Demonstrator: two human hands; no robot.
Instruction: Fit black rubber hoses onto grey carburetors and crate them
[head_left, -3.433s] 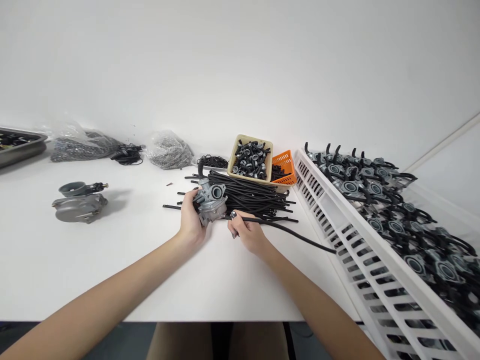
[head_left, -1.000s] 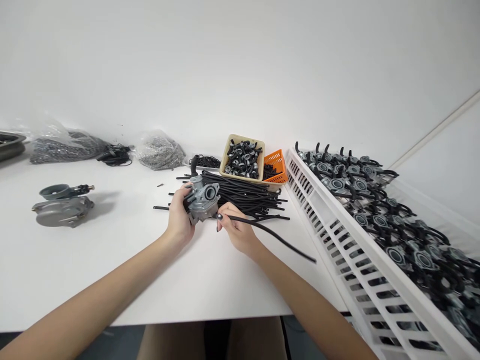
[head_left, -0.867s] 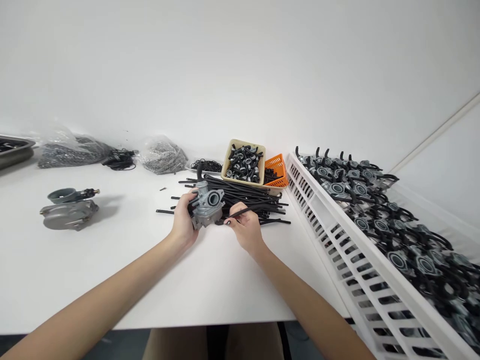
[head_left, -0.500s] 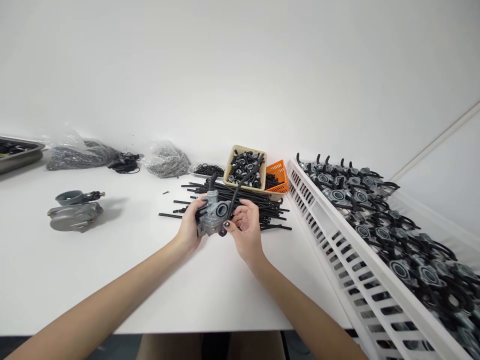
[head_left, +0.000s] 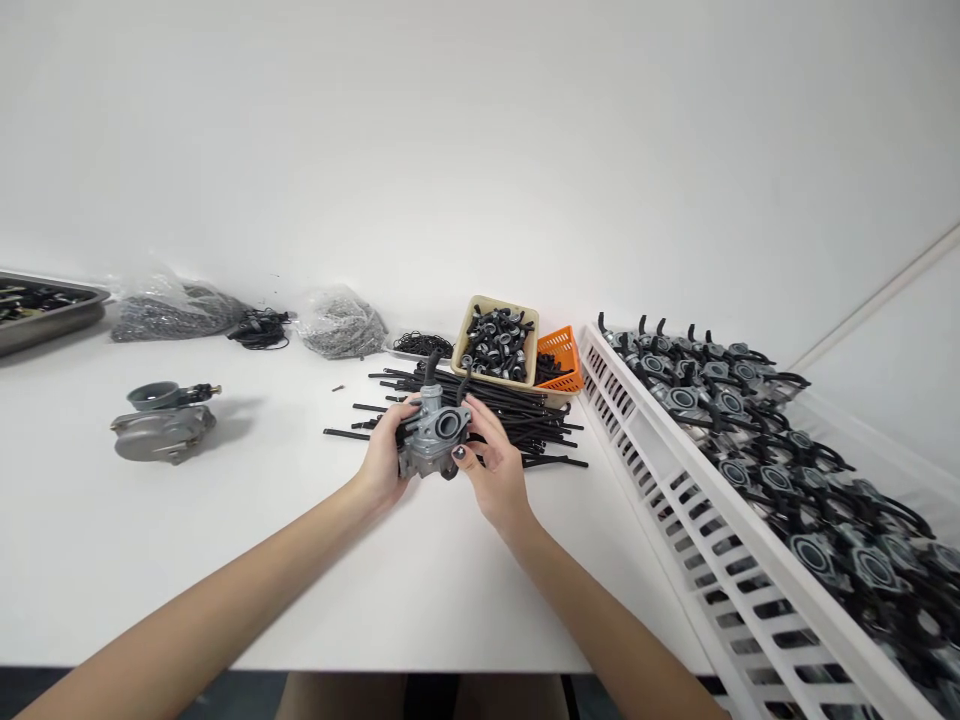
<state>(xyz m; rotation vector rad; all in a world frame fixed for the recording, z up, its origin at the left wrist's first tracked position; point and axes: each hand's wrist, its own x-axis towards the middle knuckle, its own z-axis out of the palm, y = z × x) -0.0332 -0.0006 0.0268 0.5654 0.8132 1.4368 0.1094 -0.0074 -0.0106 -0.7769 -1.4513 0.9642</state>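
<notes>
A grey metal carburetor (head_left: 435,430) is held up over the front of the table, its round bore turned toward me. From its top rises a short black rubber boot (head_left: 432,368). My left hand (head_left: 385,455) is closed around the carburetor's left side. On the other side, my right hand (head_left: 495,460) grips it with the thumb low in front and the fingers behind. A black hose (head_left: 463,385) shows above the right fingers; its lower part is hidden behind the carburetor and hand. Black hoses (head_left: 540,430) lie in a loose pile just behind both hands.
At right stands a white slotted crate (head_left: 675,450) full of carburetors. Behind the hoses sit a cream basket (head_left: 459,370) of small parts and an orange basket (head_left: 576,362). Another carburetor (head_left: 161,430) lies at left, near plastic bags (head_left: 341,320) and a metal tray (head_left: 52,330).
The black hose on the carburetor's right side stood long and slanted up to the right; now only a short upper piece shows. My right fingers have moved up behind the carburetor.
</notes>
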